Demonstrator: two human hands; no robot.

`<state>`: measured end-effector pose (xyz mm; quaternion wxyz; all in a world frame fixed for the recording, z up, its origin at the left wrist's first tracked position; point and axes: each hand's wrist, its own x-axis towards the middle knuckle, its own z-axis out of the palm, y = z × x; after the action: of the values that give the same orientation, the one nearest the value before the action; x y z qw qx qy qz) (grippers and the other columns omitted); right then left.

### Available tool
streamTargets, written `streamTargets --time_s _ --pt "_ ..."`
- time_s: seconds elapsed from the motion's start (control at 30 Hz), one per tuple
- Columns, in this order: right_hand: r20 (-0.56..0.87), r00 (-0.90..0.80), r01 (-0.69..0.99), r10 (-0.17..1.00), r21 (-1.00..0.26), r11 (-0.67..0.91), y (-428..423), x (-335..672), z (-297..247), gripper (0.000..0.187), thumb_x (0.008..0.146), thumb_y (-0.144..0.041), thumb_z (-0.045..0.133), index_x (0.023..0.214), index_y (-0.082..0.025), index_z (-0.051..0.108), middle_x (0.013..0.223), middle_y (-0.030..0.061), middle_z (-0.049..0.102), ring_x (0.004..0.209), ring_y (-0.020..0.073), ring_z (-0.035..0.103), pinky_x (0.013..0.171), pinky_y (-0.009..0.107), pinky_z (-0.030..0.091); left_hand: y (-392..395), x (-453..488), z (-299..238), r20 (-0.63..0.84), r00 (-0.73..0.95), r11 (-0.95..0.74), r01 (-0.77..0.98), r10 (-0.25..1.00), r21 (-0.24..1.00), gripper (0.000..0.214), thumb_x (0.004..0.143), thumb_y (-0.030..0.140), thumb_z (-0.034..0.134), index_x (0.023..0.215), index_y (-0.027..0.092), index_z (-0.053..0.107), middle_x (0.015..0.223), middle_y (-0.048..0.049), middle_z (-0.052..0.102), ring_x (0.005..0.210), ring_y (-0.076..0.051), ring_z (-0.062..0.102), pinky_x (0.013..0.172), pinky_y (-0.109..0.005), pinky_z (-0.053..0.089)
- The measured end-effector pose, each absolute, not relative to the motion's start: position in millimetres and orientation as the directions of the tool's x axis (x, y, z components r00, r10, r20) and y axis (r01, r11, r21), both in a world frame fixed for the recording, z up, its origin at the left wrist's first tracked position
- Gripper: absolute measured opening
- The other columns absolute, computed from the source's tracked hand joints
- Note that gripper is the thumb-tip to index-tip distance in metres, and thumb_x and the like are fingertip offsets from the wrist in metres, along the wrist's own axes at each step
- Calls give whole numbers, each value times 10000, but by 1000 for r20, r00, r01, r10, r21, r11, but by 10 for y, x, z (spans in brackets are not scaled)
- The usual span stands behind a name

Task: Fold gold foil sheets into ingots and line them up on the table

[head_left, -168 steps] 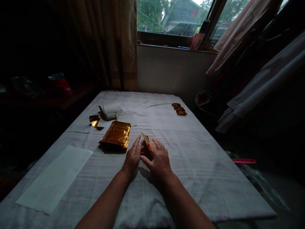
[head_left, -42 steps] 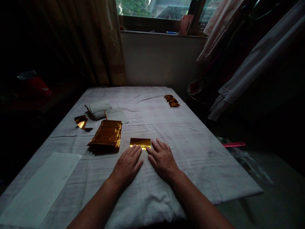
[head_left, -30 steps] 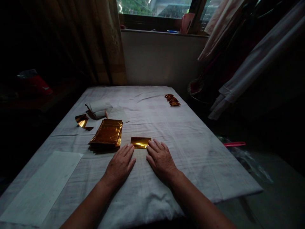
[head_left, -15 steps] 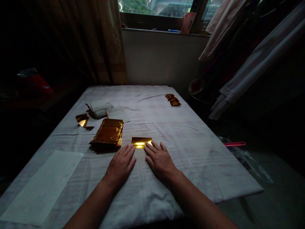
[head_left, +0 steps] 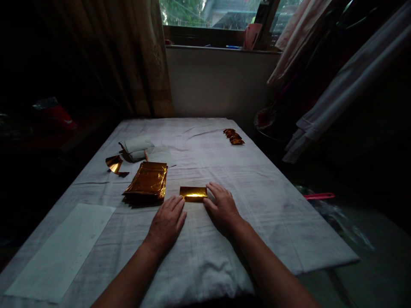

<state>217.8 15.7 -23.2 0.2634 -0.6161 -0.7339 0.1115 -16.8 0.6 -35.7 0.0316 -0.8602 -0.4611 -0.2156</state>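
A folded strip of shiny gold foil paper (head_left: 193,193) lies flat on the cloth-covered table in front of me. My left hand (head_left: 167,219) rests palm down with its fingers stretched out, the fingertips touching the strip's near left corner. At the right end, my right hand (head_left: 222,204) is open, its thumb at the near corner and its fingers by the far corner. To the left of the strip sits a stack of gold foil sheets (head_left: 148,182). Several folded gold foil pieces (head_left: 233,137) lie in a row near the table's far right edge.
A white sheet of paper (head_left: 64,252) lies at the near left of the table (head_left: 263,239). Behind the stack are a curled gold foil scrap (head_left: 114,164) and crumpled pale paper (head_left: 136,147). Clothes (head_left: 334,98) hang at the right. A pink cup (head_left: 252,36) stands on the windowsill.
My right hand has shifted right, from lying on the foil strip to its right end, with thumb and fingers parted. My left hand stays at the left corner. The view has tilted slightly.
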Motion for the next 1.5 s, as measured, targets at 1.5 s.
streamTargets --time_s 1.5 --pt "168 -320 772 933 -524 359 -93 2213 -127 587 762 -112 509 1329 -227 607 1297 89 657 1288 256 517 1092 448 362 -32 579 -140 300 270 -373 850 915 371 420 917 565 535 1098 200 636 1139 -106 692 1133 -302 591 961 -475 437"
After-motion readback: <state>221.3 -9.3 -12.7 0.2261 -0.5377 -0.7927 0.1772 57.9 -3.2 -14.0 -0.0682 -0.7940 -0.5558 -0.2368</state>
